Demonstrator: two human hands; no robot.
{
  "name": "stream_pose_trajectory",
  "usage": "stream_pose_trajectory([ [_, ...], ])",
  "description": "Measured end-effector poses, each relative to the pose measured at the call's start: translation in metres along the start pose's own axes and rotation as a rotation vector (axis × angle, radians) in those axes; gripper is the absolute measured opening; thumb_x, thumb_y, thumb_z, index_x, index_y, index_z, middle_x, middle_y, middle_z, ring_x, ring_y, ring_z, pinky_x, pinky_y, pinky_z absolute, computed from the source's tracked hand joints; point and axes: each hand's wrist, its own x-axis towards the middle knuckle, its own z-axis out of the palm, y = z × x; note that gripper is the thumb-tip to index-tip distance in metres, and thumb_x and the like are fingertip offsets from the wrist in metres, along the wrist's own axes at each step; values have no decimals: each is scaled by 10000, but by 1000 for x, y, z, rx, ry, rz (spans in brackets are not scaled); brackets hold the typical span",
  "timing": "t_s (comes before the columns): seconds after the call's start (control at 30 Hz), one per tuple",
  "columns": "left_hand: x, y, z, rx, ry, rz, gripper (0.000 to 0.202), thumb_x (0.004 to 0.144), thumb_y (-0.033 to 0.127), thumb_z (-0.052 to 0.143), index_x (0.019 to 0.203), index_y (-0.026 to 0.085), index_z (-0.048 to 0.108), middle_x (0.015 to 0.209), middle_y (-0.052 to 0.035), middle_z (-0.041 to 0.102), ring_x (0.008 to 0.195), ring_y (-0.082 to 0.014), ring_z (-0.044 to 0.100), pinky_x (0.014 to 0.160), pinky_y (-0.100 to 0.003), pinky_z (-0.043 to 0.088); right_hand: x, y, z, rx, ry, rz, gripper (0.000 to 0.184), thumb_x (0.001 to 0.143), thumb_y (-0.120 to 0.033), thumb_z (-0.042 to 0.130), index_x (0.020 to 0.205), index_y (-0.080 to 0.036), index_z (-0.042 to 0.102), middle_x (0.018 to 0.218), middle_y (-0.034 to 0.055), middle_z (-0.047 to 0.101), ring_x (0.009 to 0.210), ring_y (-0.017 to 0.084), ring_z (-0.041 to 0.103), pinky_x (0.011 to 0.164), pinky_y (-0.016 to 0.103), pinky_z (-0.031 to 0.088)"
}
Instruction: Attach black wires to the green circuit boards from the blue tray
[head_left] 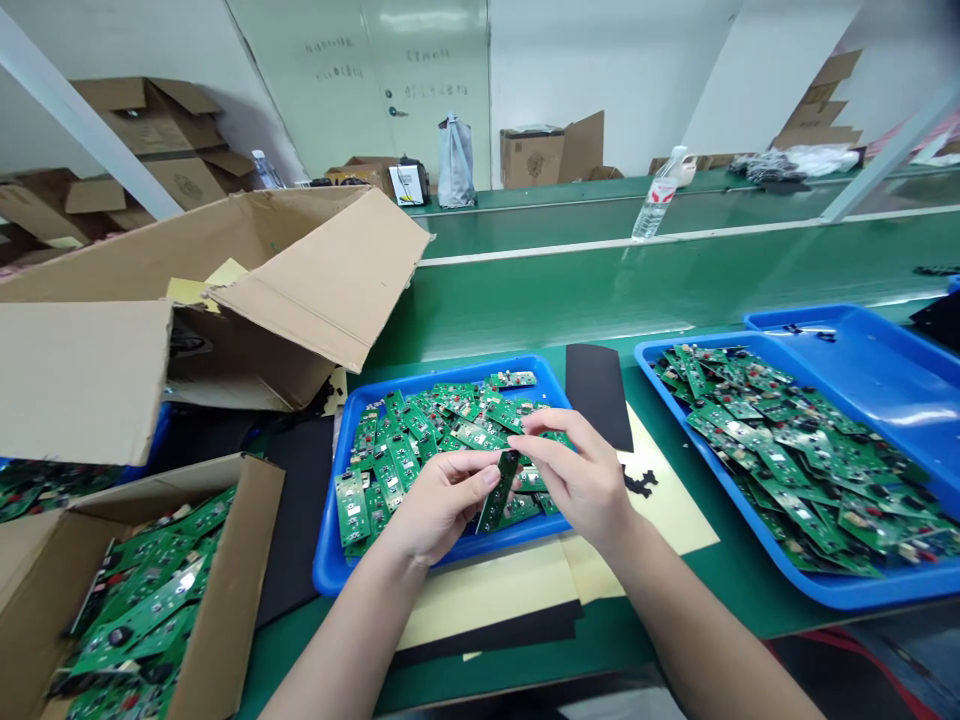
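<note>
My left hand point(442, 500) pinches a narrow circuit board point(493, 500) between thumb and fingers, tilted over the near edge of a blue tray point(328, 545). A dark piece sits at the board's upper end. At that end are the bent fingertips of my right hand point(585, 480), close together; whatever they pinch is hidden. Beneath both hands, the tray is heaped with green circuit boards point(401, 440). Several small black pieces point(639, 483) lie on yellow paper point(686, 520) just right of my right hand.
To the right stands another blue tray point(780, 575) full of boards, with a further blue tray point(885, 345) behind it. A cardboard box point(255, 560) of boards is at left, below a large open carton point(322, 270). A water bottle point(658, 195) stands on the back ledge.
</note>
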Motion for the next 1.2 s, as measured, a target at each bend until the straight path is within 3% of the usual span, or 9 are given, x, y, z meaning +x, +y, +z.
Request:
stream_pose_trajectory([
  [0.17, -2, 1, 4, -72, -3, 19, 320, 612, 311, 812, 885, 161, 736, 680, -35, 699, 631, -145, 632, 597, -242, 480, -1, 2, 1, 74, -26, -7, 383, 864, -27, 443, 1092, -252, 652, 1110, 102, 572, 903, 194, 630, 769, 383, 578],
  [0.37, -9, 7, 9, -204, -133, -12, 422, 691, 341, 746, 1076, 191, 663, 791, -62, 721, 698, -189, 680, 586, -252, 528, 0, -1, 1, 202, -121, -9, 606, 860, 21, 389, 1361, -320, 408, 1316, 107, 437, 1033, 205, 596, 838, 395, 561],
  [0.47, -11, 8, 12, -257, -140, -26, 374, 688, 336, 747, 1021, 175, 687, 801, -70, 715, 674, -162, 668, 591, -227, 533, -2, -5, 2, 212, -139, 13, 655, 865, 19, 394, 1404, -345, 321, 1319, 92, 461, 1060, 208, 585, 869, 393, 548],
  [0.57, -12, 7, 15, -286, -149, -40, 290, 705, 325, 732, 948, 170, 713, 803, -72, 709, 647, -137, 649, 562, -198, 523, -3, -7, 3, 265, -131, 134, 673, 879, -22, 419, 1438, -342, 224, 1282, 81, 515, 1033, 200, 602, 887, 395, 539],
  [0.67, -13, 7, 15, -295, -143, -62, 292, 694, 338, 739, 936, 176, 721, 827, -76, 704, 646, -148, 651, 552, -215, 528, -3, -9, 1, 347, -65, 335, 474, 888, -91, 454, 1326, -270, 432, 1117, 66, 608, 961, 181, 625, 836, 356, 556],
  [0.77, -13, 6, 14, -316, -114, -70, 339, 649, 338, 775, 941, 175, 721, 805, -74, 690, 637, -153, 646, 547, -224, 530, 0, -9, -2, 394, -30, 527, 177, 879, -176, 510, 1018, -212, 614, 899, 38, 647, 818, 156, 638, 730, 303, 561],
  [0.83, -12, 5, 13, -323, -113, -73, 363, 625, 326, 795, 947, 176, 718, 768, -62, 677, 621, -144, 635, 542, -216, 524, 3, -10, -4, 447, -48, 601, 84, 866, -222, 538, 874, -203, 619, 803, 24, 634, 727, 139, 618, 648, 271, 543],
  [0.93, -11, 6, 14, -317, -131, -83, 347, 622, 313, 803, 926, 173, 714, 716, -37, 663, 600, -115, 614, 554, -191, 508, 5, -12, -7, 521, -85, 618, 106, 845, -256, 568, 759, -200, 593, 703, 9, 594, 652, 129, 572, 584, 256, 500],
  [1.2, -9, 7, 19, -275, -90, -140, 324, 605, 260, 818, 887, 150, 705, 745, -29, 669, 629, -106, 618, 574, -175, 483, 6, -14, -11, 586, -112, 686, 69, 803, -187, 616, 737, -198, 598, 701, -7, 583, 642, 113, 563, 575, 242, 476],
])
